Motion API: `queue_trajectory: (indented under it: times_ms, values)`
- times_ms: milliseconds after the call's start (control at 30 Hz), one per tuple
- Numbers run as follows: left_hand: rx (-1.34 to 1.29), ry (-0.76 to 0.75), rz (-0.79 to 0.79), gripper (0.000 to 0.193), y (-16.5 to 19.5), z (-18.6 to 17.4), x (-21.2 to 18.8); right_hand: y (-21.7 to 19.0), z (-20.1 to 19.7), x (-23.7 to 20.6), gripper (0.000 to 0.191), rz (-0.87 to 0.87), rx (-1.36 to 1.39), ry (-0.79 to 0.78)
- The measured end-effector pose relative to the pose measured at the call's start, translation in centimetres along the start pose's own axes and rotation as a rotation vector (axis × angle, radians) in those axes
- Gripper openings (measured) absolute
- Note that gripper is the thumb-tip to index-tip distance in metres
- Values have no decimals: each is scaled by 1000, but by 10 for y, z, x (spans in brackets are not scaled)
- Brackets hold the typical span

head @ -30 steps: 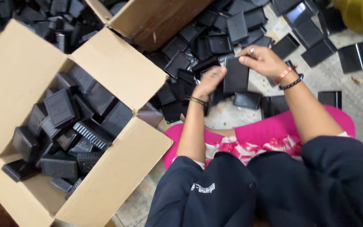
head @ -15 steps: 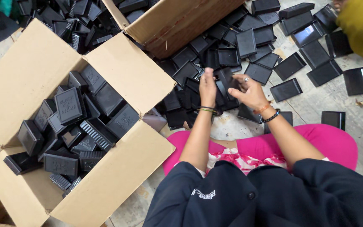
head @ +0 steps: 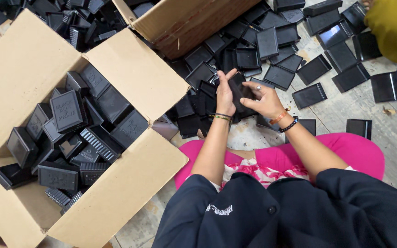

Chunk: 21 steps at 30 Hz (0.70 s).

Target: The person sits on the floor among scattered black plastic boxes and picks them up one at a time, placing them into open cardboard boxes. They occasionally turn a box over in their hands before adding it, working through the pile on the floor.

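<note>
Black plastic tray point(head: 241, 94) sits clasped between your left hand point(head: 224, 94) and right hand point(head: 265, 98), long axis pointing away, above the floor pile point(head: 253, 50); the open cardboard box point(head: 129, 73) lies to your left.

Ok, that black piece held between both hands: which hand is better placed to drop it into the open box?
Probably the left hand. It grips the black piece on the side toward the open cardboard box, while the right hand sits on the far side.
</note>
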<state>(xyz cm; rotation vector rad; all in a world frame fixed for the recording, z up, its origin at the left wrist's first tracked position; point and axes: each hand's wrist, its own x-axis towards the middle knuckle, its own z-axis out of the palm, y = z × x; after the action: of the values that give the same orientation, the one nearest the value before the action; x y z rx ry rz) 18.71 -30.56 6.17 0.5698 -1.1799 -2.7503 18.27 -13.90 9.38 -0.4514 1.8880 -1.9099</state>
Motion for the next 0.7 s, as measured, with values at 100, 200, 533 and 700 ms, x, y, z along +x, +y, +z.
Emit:
queue_trajectory:
  times_ms: [100,200,533,700]
  values:
    - [-45,5,8,70,-5,-1,0,-5,11,-5,59,-62,-146,35]
    - [115,-51,162,56,-12,3,1,-18,19,-9,56,-182,-315,53]
    - [-146,-311,237,58,20,26,-10,11,-22,-2,39,220,473,-33]
    - [-83,-43,460,41,29,34,-7,-102,-1,36,36,-667,-561,288]
